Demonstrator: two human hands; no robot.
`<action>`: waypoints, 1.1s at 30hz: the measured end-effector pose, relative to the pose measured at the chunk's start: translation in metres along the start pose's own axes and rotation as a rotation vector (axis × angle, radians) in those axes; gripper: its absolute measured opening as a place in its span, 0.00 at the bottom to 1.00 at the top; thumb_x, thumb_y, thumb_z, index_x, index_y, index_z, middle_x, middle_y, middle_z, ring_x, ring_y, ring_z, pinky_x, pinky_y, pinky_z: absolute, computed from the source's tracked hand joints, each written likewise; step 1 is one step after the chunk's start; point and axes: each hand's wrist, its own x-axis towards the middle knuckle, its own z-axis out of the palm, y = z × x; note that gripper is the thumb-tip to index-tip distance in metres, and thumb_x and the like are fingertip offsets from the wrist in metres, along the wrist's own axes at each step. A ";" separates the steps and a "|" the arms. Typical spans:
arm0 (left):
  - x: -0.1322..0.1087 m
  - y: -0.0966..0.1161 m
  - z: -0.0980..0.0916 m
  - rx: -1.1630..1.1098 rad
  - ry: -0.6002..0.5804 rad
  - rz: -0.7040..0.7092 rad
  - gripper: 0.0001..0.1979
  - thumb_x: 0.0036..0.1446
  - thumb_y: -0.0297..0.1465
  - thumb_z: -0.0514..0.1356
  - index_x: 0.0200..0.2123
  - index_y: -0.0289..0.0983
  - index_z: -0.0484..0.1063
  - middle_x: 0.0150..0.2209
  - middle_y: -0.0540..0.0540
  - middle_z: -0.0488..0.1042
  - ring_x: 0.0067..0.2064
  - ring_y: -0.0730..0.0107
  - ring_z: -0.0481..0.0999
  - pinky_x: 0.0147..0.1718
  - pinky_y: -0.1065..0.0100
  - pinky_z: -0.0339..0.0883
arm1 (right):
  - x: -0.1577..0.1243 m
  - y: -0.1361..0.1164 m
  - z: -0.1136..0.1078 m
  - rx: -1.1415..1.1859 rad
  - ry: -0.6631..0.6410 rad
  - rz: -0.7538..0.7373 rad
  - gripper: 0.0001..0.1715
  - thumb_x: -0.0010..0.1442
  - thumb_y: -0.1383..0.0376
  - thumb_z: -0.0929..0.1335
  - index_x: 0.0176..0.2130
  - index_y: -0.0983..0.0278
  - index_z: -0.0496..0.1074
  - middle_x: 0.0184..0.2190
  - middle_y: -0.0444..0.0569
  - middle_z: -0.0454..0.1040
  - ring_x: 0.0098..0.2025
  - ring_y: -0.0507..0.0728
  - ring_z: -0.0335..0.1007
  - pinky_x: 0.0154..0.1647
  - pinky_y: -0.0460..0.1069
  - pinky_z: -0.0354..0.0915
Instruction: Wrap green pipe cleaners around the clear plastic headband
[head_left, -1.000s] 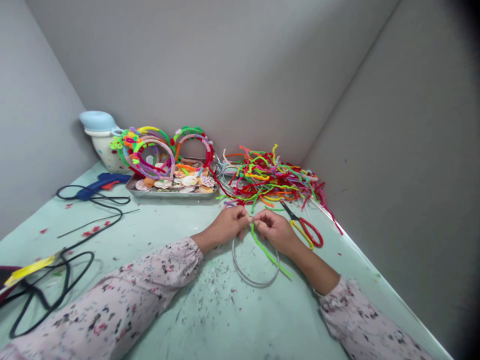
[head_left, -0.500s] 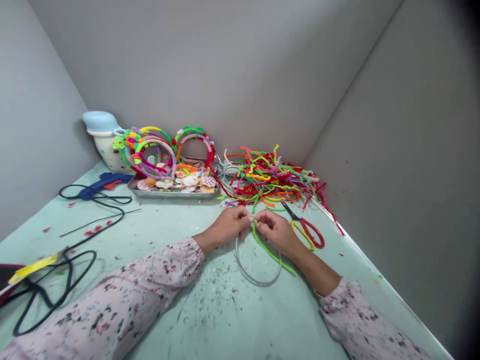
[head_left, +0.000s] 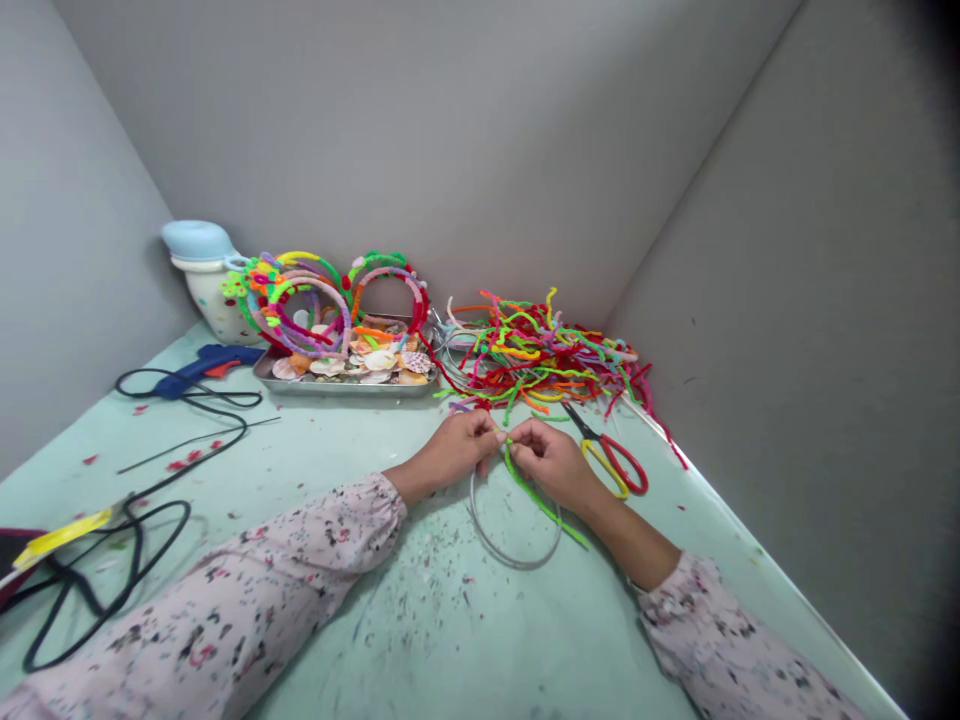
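Near the middle of the table, my left hand (head_left: 472,440) pinches one part of a thin grey headband (head_left: 517,566), whose curve hangs toward me. Close beside it, my right hand (head_left: 544,450) has its fingertips closed on a bright green pipe cleaner (head_left: 536,500) at the headband. The pipe cleaner's loose end trails down to the right, across the grey band. My fingers partly hide where the two meet. Scissors (head_left: 615,465) with red and yellow handles lie just right of my right hand.
Behind my hands is a heap of coloured pipe cleaners (head_left: 540,350). A metal tray (head_left: 345,388) holds seashells, with finished colourful headbands (head_left: 311,310) on it. At left are a blue glue gun (head_left: 202,368), its black cord (head_left: 187,490) and a blue-lidded cup (head_left: 217,290).
Almost nothing differs. Both hands keep their pinch at the top of the headband, and the whole view has shifted very slightly.
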 end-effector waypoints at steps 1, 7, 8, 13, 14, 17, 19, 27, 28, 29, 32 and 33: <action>0.000 0.000 0.000 0.001 0.001 0.001 0.10 0.55 0.36 0.55 0.28 0.35 0.65 0.16 0.53 0.67 0.20 0.77 0.65 0.23 0.74 0.55 | 0.000 0.000 0.000 -0.004 0.005 0.002 0.06 0.55 0.63 0.64 0.34 0.62 0.68 0.23 0.41 0.69 0.24 0.51 0.62 0.26 0.46 0.59; 0.000 -0.002 0.000 0.011 -0.003 0.006 0.09 0.55 0.35 0.54 0.28 0.36 0.64 0.16 0.54 0.67 0.20 0.77 0.66 0.24 0.74 0.56 | 0.000 0.001 0.000 -0.038 0.024 -0.001 0.05 0.54 0.63 0.65 0.33 0.61 0.68 0.23 0.41 0.69 0.24 0.51 0.62 0.26 0.46 0.59; 0.000 -0.002 0.000 0.014 -0.003 0.007 0.09 0.56 0.35 0.54 0.28 0.36 0.64 0.16 0.54 0.67 0.20 0.77 0.66 0.23 0.75 0.56 | 0.000 0.001 0.000 -0.042 0.024 -0.001 0.05 0.54 0.63 0.65 0.33 0.61 0.68 0.23 0.41 0.69 0.24 0.51 0.62 0.26 0.46 0.59; 0.000 -0.001 0.000 0.019 -0.004 0.008 0.09 0.56 0.36 0.54 0.28 0.35 0.65 0.16 0.54 0.67 0.20 0.77 0.66 0.23 0.75 0.56 | 0.000 0.001 0.001 -0.052 0.027 0.002 0.04 0.54 0.64 0.65 0.33 0.61 0.68 0.23 0.41 0.68 0.24 0.51 0.62 0.26 0.46 0.59; 0.000 -0.001 0.000 0.018 -0.004 0.008 0.09 0.56 0.36 0.54 0.28 0.35 0.65 0.16 0.54 0.67 0.20 0.77 0.66 0.23 0.75 0.56 | 0.000 0.001 0.000 -0.052 0.025 0.003 0.04 0.54 0.64 0.65 0.33 0.61 0.68 0.23 0.41 0.68 0.24 0.51 0.62 0.26 0.46 0.59; 0.000 0.000 0.000 0.004 -0.012 0.012 0.10 0.56 0.36 0.55 0.28 0.35 0.64 0.16 0.54 0.67 0.20 0.77 0.66 0.23 0.75 0.56 | -0.001 0.000 0.000 -0.036 0.007 0.008 0.05 0.55 0.63 0.64 0.33 0.61 0.67 0.23 0.40 0.67 0.23 0.51 0.62 0.25 0.46 0.59; 0.001 -0.001 0.000 -0.022 -0.017 0.015 0.10 0.56 0.36 0.54 0.27 0.35 0.64 0.16 0.54 0.67 0.19 0.77 0.66 0.23 0.75 0.56 | -0.001 -0.002 -0.001 -0.006 -0.009 0.003 0.05 0.56 0.63 0.64 0.35 0.62 0.67 0.24 0.41 0.66 0.23 0.50 0.62 0.25 0.45 0.59; 0.004 -0.002 -0.001 -0.198 0.032 0.000 0.12 0.55 0.39 0.56 0.29 0.35 0.64 0.19 0.55 0.65 0.18 0.78 0.66 0.20 0.75 0.56 | -0.001 -0.009 0.000 0.088 0.027 0.061 0.08 0.58 0.60 0.64 0.33 0.62 0.66 0.21 0.39 0.64 0.20 0.49 0.60 0.23 0.45 0.58; 0.004 -0.001 -0.001 -0.187 0.035 0.000 0.12 0.54 0.39 0.57 0.29 0.35 0.64 0.18 0.55 0.65 0.18 0.78 0.66 0.20 0.75 0.56 | -0.001 -0.010 0.000 0.089 0.026 0.065 0.08 0.58 0.60 0.64 0.33 0.62 0.66 0.20 0.39 0.64 0.20 0.49 0.60 0.22 0.45 0.58; 0.004 -0.001 -0.001 -0.170 0.036 -0.001 0.12 0.53 0.39 0.58 0.29 0.35 0.64 0.18 0.55 0.65 0.18 0.78 0.66 0.20 0.76 0.56 | -0.002 -0.010 0.000 0.086 0.024 0.063 0.08 0.58 0.60 0.64 0.32 0.63 0.66 0.20 0.39 0.63 0.20 0.49 0.60 0.22 0.45 0.58; 0.003 0.000 0.000 -0.124 0.031 -0.002 0.12 0.51 0.39 0.60 0.30 0.35 0.66 0.18 0.55 0.65 0.18 0.77 0.67 0.19 0.76 0.56 | -0.003 -0.011 0.000 0.078 0.019 0.049 0.08 0.58 0.60 0.65 0.32 0.63 0.66 0.19 0.39 0.63 0.19 0.49 0.58 0.21 0.45 0.56; 0.003 0.000 0.001 -0.115 0.028 -0.001 0.13 0.51 0.39 0.60 0.31 0.35 0.66 0.18 0.55 0.65 0.18 0.77 0.67 0.19 0.76 0.56 | -0.003 -0.011 0.000 0.084 0.017 0.047 0.08 0.58 0.60 0.65 0.32 0.63 0.66 0.19 0.39 0.62 0.19 0.49 0.58 0.21 0.44 0.56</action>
